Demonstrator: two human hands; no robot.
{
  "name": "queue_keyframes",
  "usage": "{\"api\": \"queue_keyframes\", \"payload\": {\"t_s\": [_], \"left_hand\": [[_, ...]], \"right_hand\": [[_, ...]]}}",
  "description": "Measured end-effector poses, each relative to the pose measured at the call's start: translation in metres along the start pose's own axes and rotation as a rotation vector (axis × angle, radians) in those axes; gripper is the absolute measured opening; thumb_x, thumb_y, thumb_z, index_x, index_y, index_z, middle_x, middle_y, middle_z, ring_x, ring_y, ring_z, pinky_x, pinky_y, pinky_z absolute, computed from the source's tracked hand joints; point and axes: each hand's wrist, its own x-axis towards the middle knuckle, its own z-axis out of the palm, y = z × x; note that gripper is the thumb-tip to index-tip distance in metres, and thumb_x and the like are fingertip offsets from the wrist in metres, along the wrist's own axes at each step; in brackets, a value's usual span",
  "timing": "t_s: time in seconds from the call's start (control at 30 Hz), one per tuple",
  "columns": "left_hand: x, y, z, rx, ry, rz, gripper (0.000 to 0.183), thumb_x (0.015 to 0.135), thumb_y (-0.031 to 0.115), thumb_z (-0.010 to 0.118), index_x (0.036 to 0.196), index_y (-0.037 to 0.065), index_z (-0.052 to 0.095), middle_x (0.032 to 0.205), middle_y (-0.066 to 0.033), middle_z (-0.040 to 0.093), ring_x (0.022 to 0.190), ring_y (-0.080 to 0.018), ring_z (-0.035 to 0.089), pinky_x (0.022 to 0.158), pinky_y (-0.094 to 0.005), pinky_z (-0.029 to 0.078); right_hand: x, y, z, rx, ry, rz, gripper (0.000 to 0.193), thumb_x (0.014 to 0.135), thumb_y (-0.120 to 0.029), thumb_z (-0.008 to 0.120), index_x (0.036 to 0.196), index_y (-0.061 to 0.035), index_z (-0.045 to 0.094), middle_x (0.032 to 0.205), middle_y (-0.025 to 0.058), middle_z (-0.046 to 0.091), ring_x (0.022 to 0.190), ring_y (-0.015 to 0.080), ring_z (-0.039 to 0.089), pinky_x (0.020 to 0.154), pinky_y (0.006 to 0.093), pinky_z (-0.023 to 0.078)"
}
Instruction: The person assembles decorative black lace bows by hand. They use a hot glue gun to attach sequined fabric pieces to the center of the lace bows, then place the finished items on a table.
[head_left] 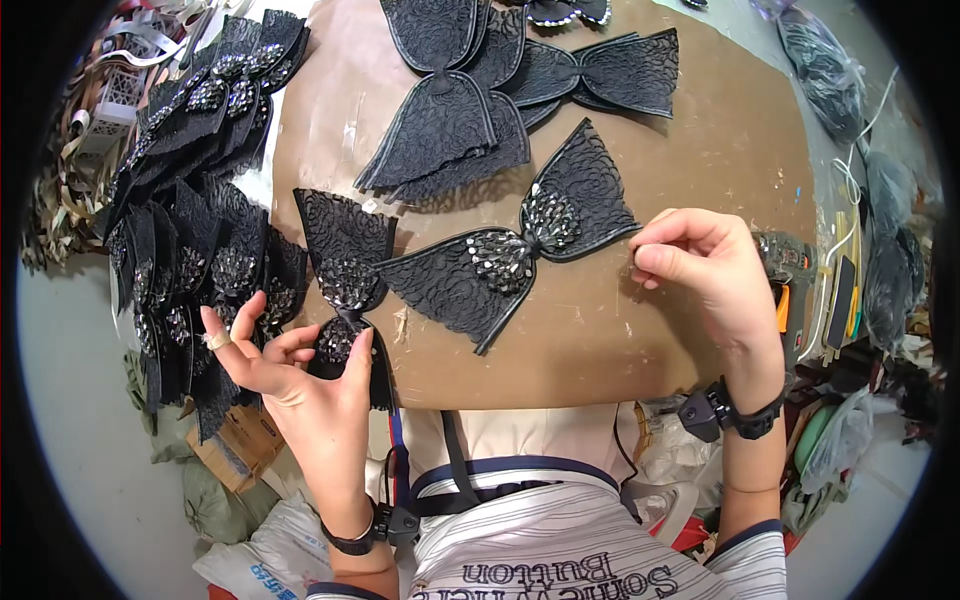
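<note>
A black lace bow (440,285) with dark beads clustered at its knot lies aslant on the brown work surface. My right hand (700,260) is beside its right corner, thumb and forefinger pinched together; whatever is between the fingertips is too small to make out. Left of that bow, a second beaded bow (345,230) stands lengthwise near the surface's left edge. Over its lower half rests my left hand (305,375), fingers spread, thumb on the beaded part and the other fingertips at its left side.
Unbeaded black bows (440,130) lie stacked at the far side. Beaded bows (205,270) are heaped along the left. A dark tool (785,255) sits by the right edge, beside a white cable (845,180). Below left are a cardboard box (240,445) and bags.
</note>
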Motion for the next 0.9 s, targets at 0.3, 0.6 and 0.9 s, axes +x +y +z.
{"api": "queue_keyframes", "payload": {"t_s": [0.3, 0.6, 0.9], "left_hand": [[0.002, 0.035, -0.017, 0.302, 0.041, 0.311, 0.051, 0.083, 0.000, 0.071, 0.132, 0.002, 0.056, 0.128, -0.0167, 0.054, 0.119, -0.0308, 0.053, 0.102, -0.0404, 0.040], [0.004, 0.076, 0.081, -0.114, -0.259, 0.534, 0.027, 0.077, -0.002, 0.074, 0.103, 0.002, 0.069, 0.097, -0.0099, 0.064, 0.086, -0.0273, 0.062, 0.075, -0.0358, 0.049], [0.015, 0.081, 0.104, -0.018, -0.284, 0.376, 0.047, 0.072, 0.005, 0.080, 0.116, 0.002, 0.064, 0.101, -0.0111, 0.062, 0.090, -0.0279, 0.060, 0.079, -0.0361, 0.049]], "right_hand": [[0.016, 0.012, 0.007, 0.030, 0.057, 0.052, 0.017, 0.087, -0.004, 0.072, 0.100, 0.0067, 0.068, 0.085, 0.0106, 0.071, 0.072, 0.0132, 0.069, 0.066, 0.0236, 0.057], [0.021, 0.020, 0.012, 0.032, 0.097, 0.032, 0.019, 0.088, -0.004, 0.071, 0.103, 0.0071, 0.067, 0.088, 0.0100, 0.071, 0.074, 0.0121, 0.068, 0.068, 0.0227, 0.057], [0.018, 0.020, -0.003, 0.190, 0.045, 0.096, 0.020, 0.089, -0.002, 0.068, 0.107, 0.0072, 0.064, 0.090, 0.0119, 0.071, 0.077, 0.0143, 0.070, 0.071, 0.0245, 0.058]]}}
